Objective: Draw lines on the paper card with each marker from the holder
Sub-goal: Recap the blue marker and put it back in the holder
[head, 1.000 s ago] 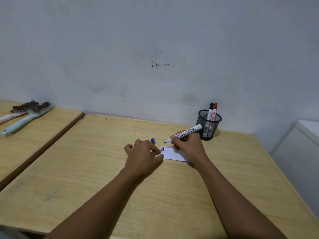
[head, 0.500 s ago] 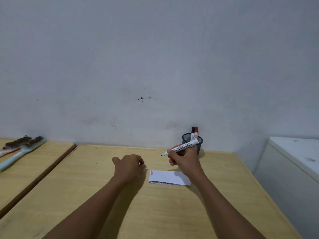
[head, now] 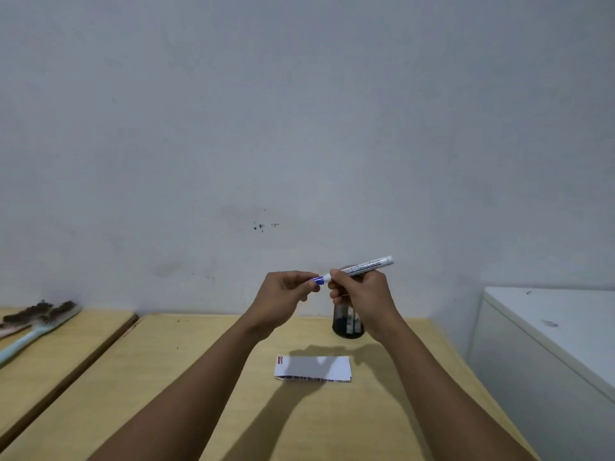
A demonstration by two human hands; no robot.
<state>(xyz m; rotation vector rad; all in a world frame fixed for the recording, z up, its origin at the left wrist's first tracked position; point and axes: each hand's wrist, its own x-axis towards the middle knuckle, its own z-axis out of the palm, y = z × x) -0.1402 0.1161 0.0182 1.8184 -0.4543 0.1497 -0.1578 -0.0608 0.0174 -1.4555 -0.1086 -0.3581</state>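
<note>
Head view: both hands are raised above the counter, in front of the wall. The right hand grips the white marker around its barrel, fingers closed on it, the barrel tilted up toward the right. The left hand pinches the blue cap between fingertips, the cap meeting the marker's tip end; whether it is fully seated cannot be told. Below, well apart from both hands, the paper card lies flat and unheld on the counter, with short coloured strokes at its left corner. The mesh holder stands beyond the card, partly hidden by the right wrist, with other markers inside. Likely risks: a cap pushed on askew could slip and ink the fingertips; a loose cap would let the tip dry; the right forearm, passing close to the holder, could tip it; the unheld card could slide under the next stroke.
</note>
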